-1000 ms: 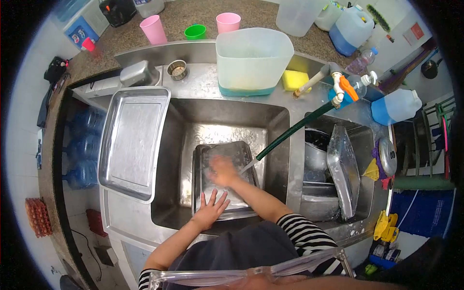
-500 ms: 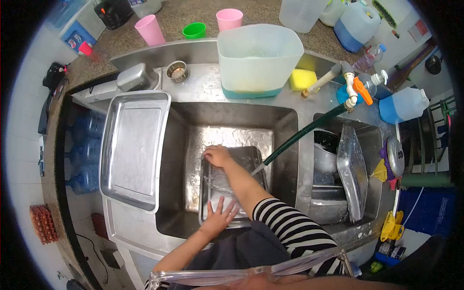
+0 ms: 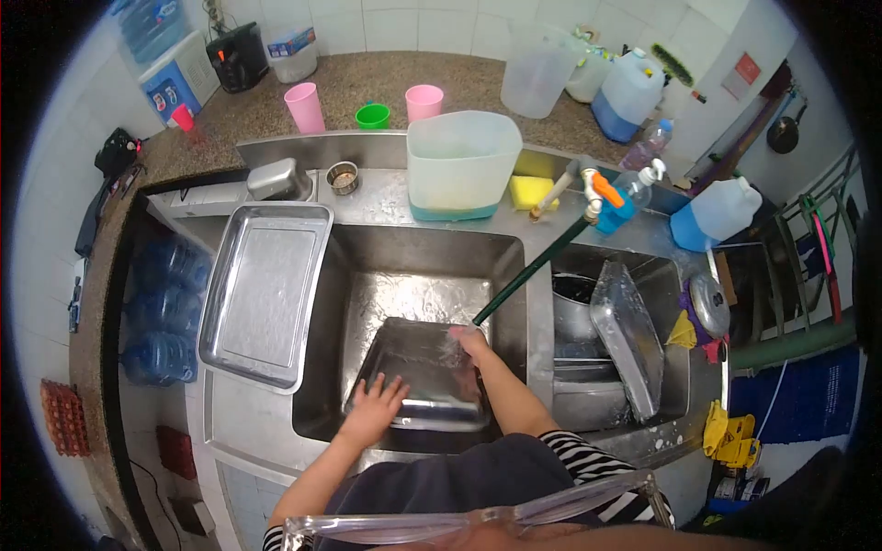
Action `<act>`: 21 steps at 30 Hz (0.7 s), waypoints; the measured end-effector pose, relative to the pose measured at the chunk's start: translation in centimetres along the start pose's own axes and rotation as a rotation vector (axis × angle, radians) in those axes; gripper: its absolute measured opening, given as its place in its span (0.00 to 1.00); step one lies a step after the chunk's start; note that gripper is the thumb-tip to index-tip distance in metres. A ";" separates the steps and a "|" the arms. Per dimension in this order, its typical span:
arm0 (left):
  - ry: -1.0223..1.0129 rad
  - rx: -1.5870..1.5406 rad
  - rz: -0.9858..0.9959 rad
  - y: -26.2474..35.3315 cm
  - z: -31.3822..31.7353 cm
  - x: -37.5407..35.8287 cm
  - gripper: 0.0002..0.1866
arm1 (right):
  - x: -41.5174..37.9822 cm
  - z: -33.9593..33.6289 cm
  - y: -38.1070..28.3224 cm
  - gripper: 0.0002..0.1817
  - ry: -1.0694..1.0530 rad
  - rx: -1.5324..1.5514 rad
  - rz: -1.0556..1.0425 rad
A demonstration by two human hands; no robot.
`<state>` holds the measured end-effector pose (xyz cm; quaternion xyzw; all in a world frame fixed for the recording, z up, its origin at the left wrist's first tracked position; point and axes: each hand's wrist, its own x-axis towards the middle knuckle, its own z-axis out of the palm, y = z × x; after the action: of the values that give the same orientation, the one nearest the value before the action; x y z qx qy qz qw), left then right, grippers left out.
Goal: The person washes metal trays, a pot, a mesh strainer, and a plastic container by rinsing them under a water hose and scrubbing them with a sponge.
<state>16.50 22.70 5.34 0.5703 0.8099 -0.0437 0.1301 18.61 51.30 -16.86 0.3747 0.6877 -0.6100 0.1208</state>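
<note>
A rectangular metal pan point(image 3: 427, 367) rests wet and slanted in the large sink basin point(image 3: 312, 367), its broad flat face toward me. My left hand point(image 3: 372, 410) lies on the pan's near left part with its fingers spread. At the pan's far right corner is my right hand point(image 3: 470, 347), right at the lower end of the green hose point(image 3: 533, 268). Its fingers are blurred by splashing water, and I cannot tell whether they grip the hose end or the pan's edge. The hose runs down from a tap with an orange handle point(image 3: 606, 190).
A large metal tray point(image 3: 268, 294) lies on the left drainboard. Behind the basin stand a translucent tub point(image 3: 464, 170), a yellow sponge point(image 3: 533, 192) and a small metal cup point(image 3: 343, 178). The right basin holds a pot point(image 3: 576, 317) and an upright pan point(image 3: 629, 340).
The pan has shifted and now lies at another angle. My right hand has moved from its far left side to its far right corner; my left hand has moved slightly left. The view has tilted up.
</note>
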 end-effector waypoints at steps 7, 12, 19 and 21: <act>0.359 -0.228 -0.241 -2.3 -4.1 2.9 0.27 | -6.8 -4.6 -8.3 0.15 -0.042 0.791 -0.057; 0.238 -0.241 -0.346 -3.0 -8.2 3.4 0.24 | -10.8 -3.7 -10.2 0.09 0.003 0.765 -0.030; 0.405 -0.261 -0.373 -3.4 -8.8 1.1 0.19 | -8.9 -2.7 -8.1 0.11 0.256 0.672 -0.018; 0.466 -0.288 -0.407 -3.9 -9.2 0.3 0.20 | -8.0 -3.4 -6.5 0.15 0.282 0.554 -0.018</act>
<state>11.29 23.65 13.86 0.3675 0.9129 0.1773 0.0094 20.83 51.63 -6.23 0.4683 0.5086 -0.7171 -0.0878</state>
